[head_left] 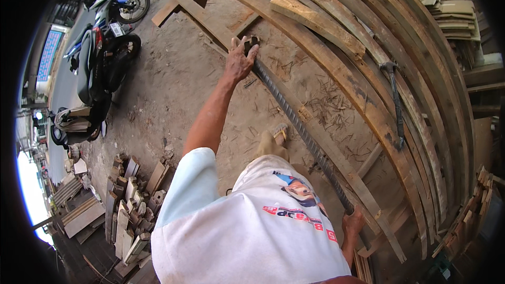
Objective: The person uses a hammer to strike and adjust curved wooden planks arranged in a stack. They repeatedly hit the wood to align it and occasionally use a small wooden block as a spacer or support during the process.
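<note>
A long dark ribbed steel bar [295,118] slants across the view from upper middle to lower right. Its far end has a blocky dark head, and my left hand [241,62] is closed around the bar just there. Lower down, my right hand [353,222] grips the same bar near its other end, partly hidden by my shirt. Directly beneath and beside the bar runs a narrow wooden plank [331,150]. Whether the bar's head touches the wood, I cannot tell.
Long planks [363,92] lie to the right, with a claw hammer [392,94] and a short board [318,23] on them. Wood offcuts [129,205] are heaped at lower left. Motorcycles [100,47] stand at upper left. Wood chips litter the dirt ground [173,73].
</note>
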### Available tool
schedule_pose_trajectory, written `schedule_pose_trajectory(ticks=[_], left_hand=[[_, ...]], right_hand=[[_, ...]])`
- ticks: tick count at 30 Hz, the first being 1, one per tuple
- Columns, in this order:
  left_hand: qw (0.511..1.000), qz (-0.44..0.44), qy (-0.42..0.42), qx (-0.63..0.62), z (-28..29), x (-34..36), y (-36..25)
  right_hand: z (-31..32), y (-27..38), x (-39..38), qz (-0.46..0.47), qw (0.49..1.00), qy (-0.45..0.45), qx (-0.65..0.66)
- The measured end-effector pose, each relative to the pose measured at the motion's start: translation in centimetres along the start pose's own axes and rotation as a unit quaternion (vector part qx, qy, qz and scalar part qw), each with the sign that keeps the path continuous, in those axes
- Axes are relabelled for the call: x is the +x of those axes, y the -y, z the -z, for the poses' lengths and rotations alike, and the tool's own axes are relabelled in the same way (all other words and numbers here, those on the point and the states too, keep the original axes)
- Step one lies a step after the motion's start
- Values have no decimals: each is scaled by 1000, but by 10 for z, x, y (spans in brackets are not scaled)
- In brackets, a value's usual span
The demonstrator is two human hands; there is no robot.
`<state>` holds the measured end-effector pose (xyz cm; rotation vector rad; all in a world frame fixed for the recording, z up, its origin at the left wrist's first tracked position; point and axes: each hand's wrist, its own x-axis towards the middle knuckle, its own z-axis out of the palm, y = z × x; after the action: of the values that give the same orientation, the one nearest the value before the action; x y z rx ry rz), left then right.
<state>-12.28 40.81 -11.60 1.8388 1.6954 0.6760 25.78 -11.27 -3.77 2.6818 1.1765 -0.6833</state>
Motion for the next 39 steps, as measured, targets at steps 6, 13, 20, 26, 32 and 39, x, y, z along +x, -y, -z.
schedule_pose_trajectory(ticks=[6,13,20,26,32,39], left_hand=[[995,45,92,-16,14,13,-23],[994,-71,21,81,8,5,-22],[972,-193,30,127,25,81,-36],[907,-345,200,134,0,154,-49],[877,-272,337,209,-12,176,-109],[858,-453,234,62,-20,15,-170]], right_hand=[[-105,3,18,17,994,30,105],[-100,11,-4,22,988,104,113],[-256,-64,-19,69,943,135,296],[-216,-32,-15,-13,958,219,186],[-168,6,-23,-51,928,197,312],[-131,9,-17,6,932,216,292]])
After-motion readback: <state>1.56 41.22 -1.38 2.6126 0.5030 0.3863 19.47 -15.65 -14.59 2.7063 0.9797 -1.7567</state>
